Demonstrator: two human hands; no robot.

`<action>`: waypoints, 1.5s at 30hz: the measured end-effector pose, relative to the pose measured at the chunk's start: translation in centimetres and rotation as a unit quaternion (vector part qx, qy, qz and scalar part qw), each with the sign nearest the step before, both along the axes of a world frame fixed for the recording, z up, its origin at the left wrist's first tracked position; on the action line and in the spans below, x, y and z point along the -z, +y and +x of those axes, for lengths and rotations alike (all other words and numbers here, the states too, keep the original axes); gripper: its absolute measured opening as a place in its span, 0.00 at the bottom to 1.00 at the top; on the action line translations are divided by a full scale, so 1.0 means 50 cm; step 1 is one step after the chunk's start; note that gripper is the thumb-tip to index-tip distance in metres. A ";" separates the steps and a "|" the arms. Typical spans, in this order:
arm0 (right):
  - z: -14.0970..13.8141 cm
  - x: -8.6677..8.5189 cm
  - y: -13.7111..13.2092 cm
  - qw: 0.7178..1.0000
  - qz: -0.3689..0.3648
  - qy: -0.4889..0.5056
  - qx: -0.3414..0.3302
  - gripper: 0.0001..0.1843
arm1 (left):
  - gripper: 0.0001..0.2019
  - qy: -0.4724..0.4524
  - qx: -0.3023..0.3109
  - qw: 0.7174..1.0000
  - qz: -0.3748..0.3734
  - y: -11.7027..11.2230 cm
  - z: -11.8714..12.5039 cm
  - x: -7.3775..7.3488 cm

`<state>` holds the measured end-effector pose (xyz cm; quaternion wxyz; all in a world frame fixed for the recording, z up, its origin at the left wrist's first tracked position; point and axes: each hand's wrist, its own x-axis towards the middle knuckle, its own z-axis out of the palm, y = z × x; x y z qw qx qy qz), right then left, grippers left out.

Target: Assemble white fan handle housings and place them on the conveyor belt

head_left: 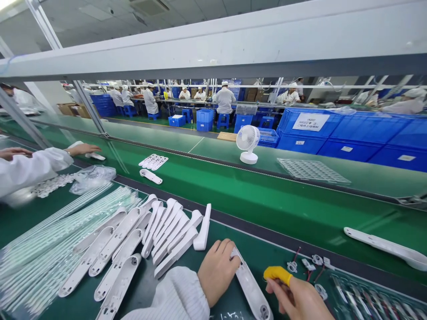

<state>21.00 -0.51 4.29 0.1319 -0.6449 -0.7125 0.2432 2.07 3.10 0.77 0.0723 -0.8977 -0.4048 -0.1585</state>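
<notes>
My left hand [217, 269] rests on the upper end of a long white plastic housing [251, 291] that lies on the green bench in front of me, its fingers curled over it. My right hand [296, 295] hovers just right of that housing, its forefinger in a yellow finger cot [278, 274], pinching something too small to make out. Several more white housings [140, 240] lie fanned out to the left. Small white parts with red wires [312, 262] sit just beyond my right hand.
A green conveyor belt [267, 200] runs across, carrying a white housing [387, 246], another [151, 176] and a white part tray [153, 162]. A co-worker's sleeve and hand [43, 161] reach in at left. White fan [247, 143], clear tray [312, 171], blue crates [350, 133] stand beyond.
</notes>
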 end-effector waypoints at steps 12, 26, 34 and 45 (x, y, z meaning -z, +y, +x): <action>0.001 -0.025 0.018 0.999 -0.030 -0.004 0.025 0.21 | 0.18 -0.085 -0.090 0.976 -0.180 -0.050 -0.031 -0.081; -0.071 0.007 0.062 0.994 -0.088 -0.011 -0.071 0.26 | 0.18 -0.201 -0.173 0.896 -0.357 -0.102 -0.077 -0.078; -0.038 0.012 0.059 0.977 -0.007 -0.138 -0.163 0.12 | 0.18 -0.194 -0.179 0.894 -0.363 -0.108 -0.077 -0.079; -0.020 0.004 0.054 0.987 -0.016 0.031 -0.157 0.22 | 0.16 -0.223 -0.196 0.861 -0.412 -0.123 -0.081 -0.064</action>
